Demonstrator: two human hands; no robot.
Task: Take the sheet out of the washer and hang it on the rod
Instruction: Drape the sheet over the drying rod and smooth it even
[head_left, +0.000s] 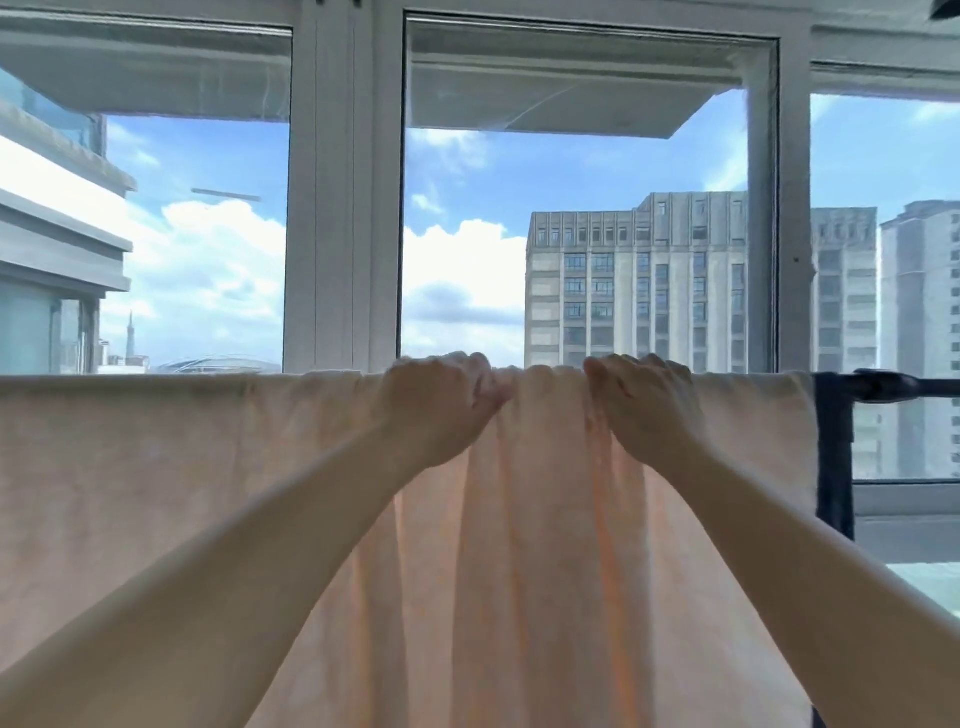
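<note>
Sheet (156, 467) is out of the washer & draped over the rod (930, 388), hanging down toward the camera as a wide peach-pink panel. Both hands are up at the top fold, close together near the middle. Left hand (441, 405) has fingers curled over the top edge w/ thumb pinching a bunch of cloth. Right hand (644, 405) likewise curls over the fold, gripping fabric just beside it. Between the 2 hands the cloth is gathered into vertical pleats that run down the front; out to the left it lies flat & smooth. My guess: hands sit there because that's where the bunching is, and gripping at the fold lets the person slide cloth sideways along the rod to spread it.

Fabric looks thin, soft, slightly translucent: daylight glows orange through the folds. Probably damp, so it'd cling & drag rather than slide freely. Rod is dark metal, tubular, bare only at the right end, where a joint meets a dark upright post (834, 457).

Behind: white-framed window (343, 208), sky, pale tower block (634, 280). Task looks nearly done; only evening out left.
</note>
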